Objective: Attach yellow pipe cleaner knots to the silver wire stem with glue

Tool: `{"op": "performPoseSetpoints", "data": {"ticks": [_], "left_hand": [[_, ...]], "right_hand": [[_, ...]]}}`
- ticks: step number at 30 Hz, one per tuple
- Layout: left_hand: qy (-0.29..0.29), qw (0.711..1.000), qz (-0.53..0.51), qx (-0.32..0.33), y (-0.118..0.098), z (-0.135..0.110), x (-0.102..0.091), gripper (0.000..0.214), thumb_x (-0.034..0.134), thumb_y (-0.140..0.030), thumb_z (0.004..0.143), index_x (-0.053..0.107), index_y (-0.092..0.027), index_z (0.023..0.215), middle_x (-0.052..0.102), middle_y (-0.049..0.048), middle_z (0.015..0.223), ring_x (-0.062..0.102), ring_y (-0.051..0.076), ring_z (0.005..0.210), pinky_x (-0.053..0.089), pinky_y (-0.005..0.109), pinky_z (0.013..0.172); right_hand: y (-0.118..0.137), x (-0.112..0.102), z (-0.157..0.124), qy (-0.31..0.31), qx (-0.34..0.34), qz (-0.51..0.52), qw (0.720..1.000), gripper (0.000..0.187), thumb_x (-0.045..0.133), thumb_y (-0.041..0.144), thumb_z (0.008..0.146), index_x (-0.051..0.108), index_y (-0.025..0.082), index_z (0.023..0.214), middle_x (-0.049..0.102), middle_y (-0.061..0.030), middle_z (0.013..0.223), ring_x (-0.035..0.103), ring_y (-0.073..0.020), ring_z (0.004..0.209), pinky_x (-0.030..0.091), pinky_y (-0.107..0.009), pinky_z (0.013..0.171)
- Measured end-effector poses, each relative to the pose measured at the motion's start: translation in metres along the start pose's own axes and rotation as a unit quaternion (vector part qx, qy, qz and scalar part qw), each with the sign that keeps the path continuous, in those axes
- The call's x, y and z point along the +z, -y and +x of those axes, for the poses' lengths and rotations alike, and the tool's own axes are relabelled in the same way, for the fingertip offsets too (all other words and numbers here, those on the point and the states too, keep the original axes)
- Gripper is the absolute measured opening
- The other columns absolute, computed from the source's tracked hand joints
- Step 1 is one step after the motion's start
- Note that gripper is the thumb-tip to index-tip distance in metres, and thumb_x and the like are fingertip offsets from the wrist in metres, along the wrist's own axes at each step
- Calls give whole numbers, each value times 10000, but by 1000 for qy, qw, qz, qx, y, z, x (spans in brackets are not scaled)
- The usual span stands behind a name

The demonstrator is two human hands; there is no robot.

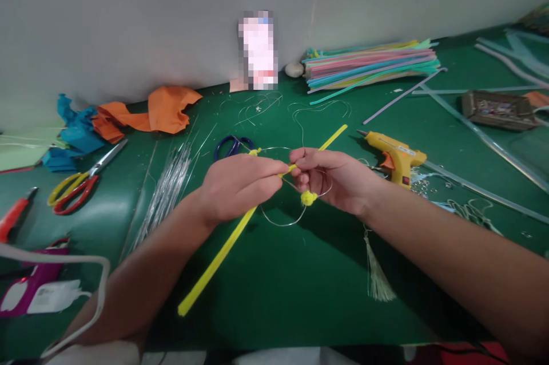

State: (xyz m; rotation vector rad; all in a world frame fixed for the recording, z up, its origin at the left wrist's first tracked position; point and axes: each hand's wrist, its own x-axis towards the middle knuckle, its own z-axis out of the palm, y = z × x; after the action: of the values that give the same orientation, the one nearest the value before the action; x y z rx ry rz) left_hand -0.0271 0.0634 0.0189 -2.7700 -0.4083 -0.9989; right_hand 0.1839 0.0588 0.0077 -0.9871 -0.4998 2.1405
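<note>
My left hand (238,185) and my right hand (332,177) meet above the green table (278,290). Both pinch a long yellow pipe cleaner (214,265) that runs diagonally from the lower left to the upper right. A thin wire hoop (283,222) hangs between the hands, and the pipe cleaner is wound onto it in small yellow knots at its top and near my right fingers. The fingers of each hand are closed on the pipe cleaner and wire.
A yellow glue gun (397,154) lies right of my hands, blue-handled scissors (231,146) behind them. A bundle of silver wires (165,193), yellow-and-red scissors (81,182), orange and blue paper (141,113) lie left. A stack of coloured pipe cleaners (371,62) sits by the wall; a pale tassel (377,273) lies nearer me.
</note>
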Motion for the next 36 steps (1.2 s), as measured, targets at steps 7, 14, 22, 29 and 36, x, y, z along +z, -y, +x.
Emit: {"op": "performPoseSetpoints", "data": {"ticks": [7, 14, 22, 29, 36], "left_hand": [[-41, 997, 48, 54, 0, -1, 0, 122, 649, -138, 879, 573, -225, 920, 782, 19, 988, 754, 148, 885, 612, 227, 733], [-28, 998, 39, 37, -4, -1, -4, 129, 642, -128, 885, 584, -237, 921, 787, 4, 986, 758, 155, 893, 632, 248, 737], [-125, 988, 51, -70, -9, -4, 2, 272, 754, -76, 783, 625, -207, 983, 791, 12, 938, 761, 147, 832, 633, 253, 770], [-140, 984, 80, -71, -6, -9, 12, 247, 749, -128, 815, 641, -238, 1009, 791, -25, 921, 763, 145, 802, 646, 261, 724], [-107, 992, 61, -2, -1, -6, 8, 213, 721, -75, 814, 632, -199, 963, 789, 23, 933, 761, 163, 858, 650, 278, 774]], "right_hand": [[-3, 0, 0, 4, -4, 0, 1000, 110, 634, 58, 693, 668, 162, 702, 671, 5, 583, 576, -59, 475, 514, -132, 510], [-5, -4, 2, 21, -21, -21, 999, 92, 677, 102, 679, 664, 169, 741, 674, 11, 609, 571, -66, 485, 512, -165, 542], [-10, -3, 0, -13, -209, -107, 972, 70, 691, 255, 791, 693, 186, 808, 631, 11, 699, 565, -90, 585, 479, -222, 584], [-14, -1, -2, -33, -326, -138, 935, 108, 641, 288, 831, 696, 201, 863, 631, 11, 703, 589, -107, 580, 465, -263, 600], [-15, -2, 2, -54, -328, -123, 935, 116, 605, 261, 804, 695, 205, 852, 665, 8, 695, 581, -107, 582, 478, -266, 603]]}}
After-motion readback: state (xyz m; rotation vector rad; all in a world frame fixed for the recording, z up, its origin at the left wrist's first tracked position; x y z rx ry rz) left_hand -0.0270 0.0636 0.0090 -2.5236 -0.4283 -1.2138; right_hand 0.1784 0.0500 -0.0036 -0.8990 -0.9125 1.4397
